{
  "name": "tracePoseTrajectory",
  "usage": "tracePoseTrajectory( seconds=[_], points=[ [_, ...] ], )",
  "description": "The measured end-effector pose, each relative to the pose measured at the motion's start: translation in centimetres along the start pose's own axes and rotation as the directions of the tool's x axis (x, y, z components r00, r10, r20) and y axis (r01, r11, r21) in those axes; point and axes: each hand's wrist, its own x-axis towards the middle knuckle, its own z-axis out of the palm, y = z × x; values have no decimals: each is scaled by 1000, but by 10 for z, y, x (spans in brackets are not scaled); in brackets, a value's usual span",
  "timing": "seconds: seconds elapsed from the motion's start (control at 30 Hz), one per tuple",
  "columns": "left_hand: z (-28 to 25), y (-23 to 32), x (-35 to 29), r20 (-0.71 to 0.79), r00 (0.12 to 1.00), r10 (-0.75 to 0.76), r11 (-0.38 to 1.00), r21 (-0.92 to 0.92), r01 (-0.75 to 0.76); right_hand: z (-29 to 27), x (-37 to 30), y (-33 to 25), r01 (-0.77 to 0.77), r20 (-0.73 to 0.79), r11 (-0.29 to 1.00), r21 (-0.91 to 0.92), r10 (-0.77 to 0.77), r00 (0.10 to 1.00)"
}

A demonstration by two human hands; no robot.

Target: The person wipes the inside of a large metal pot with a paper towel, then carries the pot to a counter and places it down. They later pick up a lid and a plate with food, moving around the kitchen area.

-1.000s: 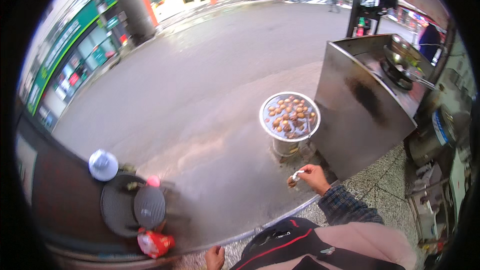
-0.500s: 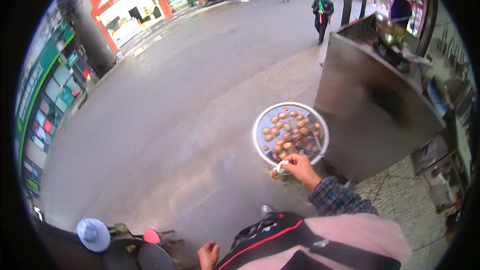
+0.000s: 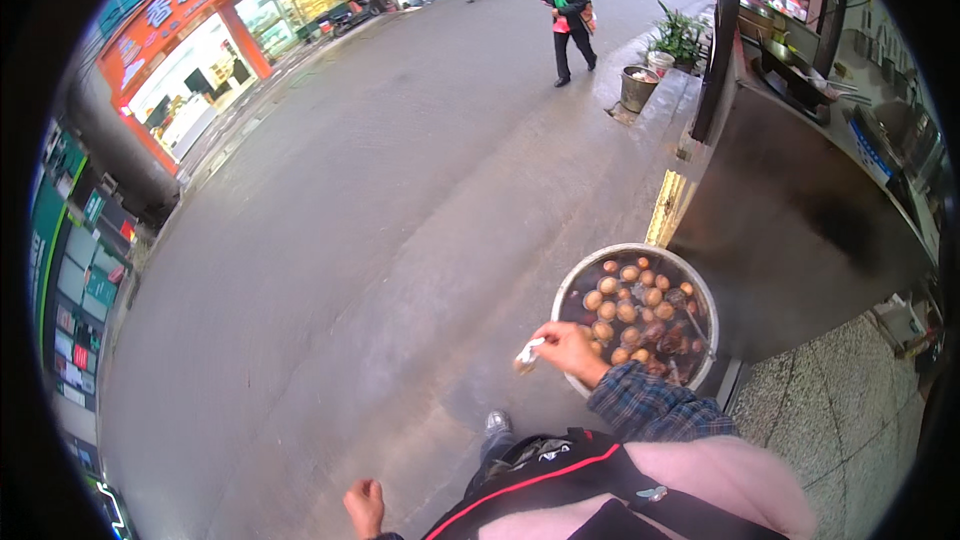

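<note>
My right hand (image 3: 570, 348), in a plaid cuff, pinches the gathered white top of a small plastic bag (image 3: 527, 354). Something brownish hangs in the bag, blurred and too small to name. Hand and bag are over the left rim of a large round pot (image 3: 562, 290). Brown eggs (image 3: 626, 312) sit in dark liquid in it, and a long-handled ladle (image 3: 697, 325) leans inside on the right. Low on the left, my left hand (image 3: 365, 506) hangs apart from everything, its fingers curled in with nothing visible in them.
A metal-sided cooking counter (image 3: 800, 230) bearing a wok (image 3: 790, 70) stands right of the pot. Beyond are a bucket (image 3: 638, 90) and a potted plant (image 3: 680, 35). A person in dark clothes (image 3: 568, 15) walks on the wet street (image 3: 350, 210). Shopfronts line the far left.
My right hand and the bag have shifted left and slightly down. The view has turned; the pot sits farther right and lower. My left hand has moved left, and the walking person is nearer.
</note>
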Motion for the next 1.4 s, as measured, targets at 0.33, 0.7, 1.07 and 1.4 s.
tracePoseTrajectory(
  seconds=[0.33, 0.7, 1.07, 1.4],
  points=[
    [85, 198, 262, 363, 644, 674, 722, -141, -677, -40, 47, 23, -157, -555, 968, 197, 243, 796],
    [136, 300, 349, 643, 486, 592, 719, -148, -679, -68, 120, 21, -162, -699, 947, 277, 315, 642],
    [187, 371, 489, 668, 430, 607, 683, -161, -713, -93, 221, 10, -130, -764, 892, 434, 440, 472],
    [340, 597, 498, 597, -202, 776, 165, -502, -849, -163, 254, 88, -141, -818, 865, 481, 501, 282]
  ],
)
